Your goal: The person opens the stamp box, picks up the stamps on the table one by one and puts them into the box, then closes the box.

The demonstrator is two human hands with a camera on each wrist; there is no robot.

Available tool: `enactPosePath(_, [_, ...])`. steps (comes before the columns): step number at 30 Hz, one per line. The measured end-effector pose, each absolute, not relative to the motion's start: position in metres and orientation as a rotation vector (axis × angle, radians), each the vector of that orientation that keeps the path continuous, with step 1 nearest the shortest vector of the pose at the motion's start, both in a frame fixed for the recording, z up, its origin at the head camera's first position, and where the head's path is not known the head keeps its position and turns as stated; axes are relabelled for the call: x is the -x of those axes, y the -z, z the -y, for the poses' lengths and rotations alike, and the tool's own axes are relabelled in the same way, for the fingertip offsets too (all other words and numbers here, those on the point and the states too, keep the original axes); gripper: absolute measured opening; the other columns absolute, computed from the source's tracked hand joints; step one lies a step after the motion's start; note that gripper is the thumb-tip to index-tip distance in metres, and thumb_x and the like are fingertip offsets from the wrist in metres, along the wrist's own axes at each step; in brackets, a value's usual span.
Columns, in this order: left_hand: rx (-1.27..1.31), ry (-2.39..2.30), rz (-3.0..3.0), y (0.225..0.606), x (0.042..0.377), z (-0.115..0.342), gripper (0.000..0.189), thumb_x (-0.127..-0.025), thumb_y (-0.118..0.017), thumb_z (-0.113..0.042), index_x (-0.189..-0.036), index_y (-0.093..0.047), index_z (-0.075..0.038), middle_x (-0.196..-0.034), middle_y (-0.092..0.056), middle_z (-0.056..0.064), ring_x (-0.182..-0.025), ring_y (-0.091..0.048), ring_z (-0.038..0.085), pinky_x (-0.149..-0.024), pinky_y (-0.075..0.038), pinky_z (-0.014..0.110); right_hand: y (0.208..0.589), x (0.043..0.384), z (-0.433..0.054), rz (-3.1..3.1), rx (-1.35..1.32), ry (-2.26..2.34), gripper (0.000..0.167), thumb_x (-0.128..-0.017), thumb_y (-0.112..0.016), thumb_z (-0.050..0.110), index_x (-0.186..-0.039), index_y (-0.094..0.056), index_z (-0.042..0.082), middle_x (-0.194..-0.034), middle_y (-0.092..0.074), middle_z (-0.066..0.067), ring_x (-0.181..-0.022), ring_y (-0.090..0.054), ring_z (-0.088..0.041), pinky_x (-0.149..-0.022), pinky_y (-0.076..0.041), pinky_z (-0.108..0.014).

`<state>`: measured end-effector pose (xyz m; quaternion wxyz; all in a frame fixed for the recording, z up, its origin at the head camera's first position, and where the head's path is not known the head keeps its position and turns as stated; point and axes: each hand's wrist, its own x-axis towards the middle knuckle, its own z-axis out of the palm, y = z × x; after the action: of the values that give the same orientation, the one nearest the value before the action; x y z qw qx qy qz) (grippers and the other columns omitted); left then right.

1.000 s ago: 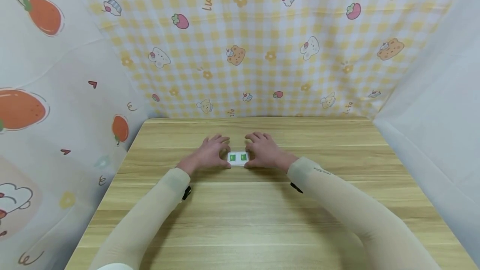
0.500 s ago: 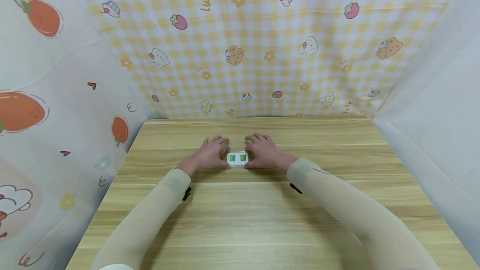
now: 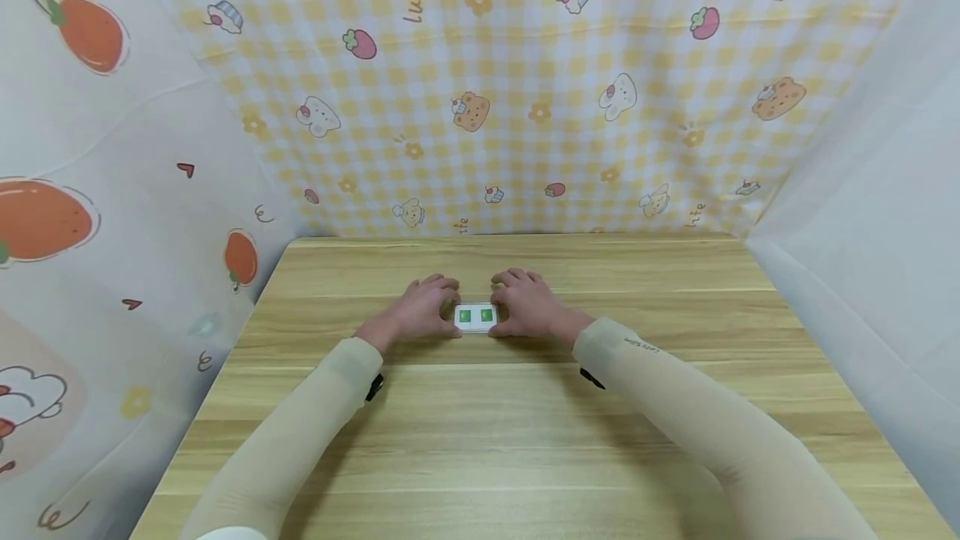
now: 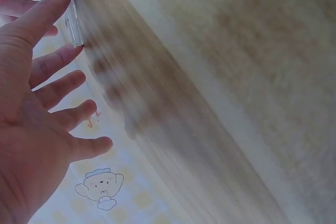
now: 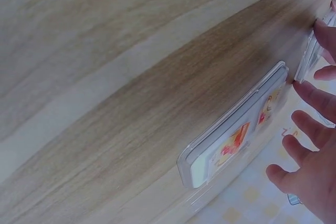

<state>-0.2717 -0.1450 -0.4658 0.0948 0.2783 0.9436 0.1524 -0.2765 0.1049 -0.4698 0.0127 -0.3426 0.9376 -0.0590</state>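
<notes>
A small white card with two green squares, in a clear case, lies flat at the middle of the table. My left hand grips its left end with thumb and index finger; in the left wrist view the clear edge sits between those fingertips, the other fingers spread. Its right end is gripped the same way by my right hand, the remaining fingers apart. Beneath my right palm, a second clear-cased card with red and orange pictures lies on the table, hidden in the head view.
The wood-grain table ends at a yellow checked curtain behind. White cloth with printed fruit hangs at the left, plain white cloth at the right.
</notes>
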Motion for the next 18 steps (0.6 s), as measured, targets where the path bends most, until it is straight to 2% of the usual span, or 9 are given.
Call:
enactPosePath(7, [-0.803, -0.392, -2.799, 0.4612, 0.2710, 0.1434, 0.058, -0.081, -0.082, -0.048, -0.126, -0.068, -0.013, -0.157, -0.040, 0.009, -0.148, -0.024, 0.034, -0.112, -0.016, 0.069, 0.4689, 0.2753, -0.1040, -2.931, 1.063, 0.181, 0.059, -0.080, -0.076, 0.063, -0.118, -0.073, 0.019, -0.147, -0.048, -0.006, -0.135, -0.039, -0.031, -0.108, -0.032, -0.060])
enactPosePath(18, [-0.775, -0.361, -2.789, 0.4564, 0.2708, 0.1430, 0.061, -0.082, -0.080, -0.054, -0.129, -0.066, -0.018, -0.157, -0.039, 0.012, -0.146, -0.030, 0.033, -0.111, -0.019, 0.070, 0.4603, 0.2724, -0.1026, -2.925, 1.040, 0.109, 0.056, -0.079, -0.076, 0.065, -0.114, -0.074, 0.021, -0.150, -0.045, -0.008, -0.139, -0.036, -0.033, -0.108, -0.032, -0.060])
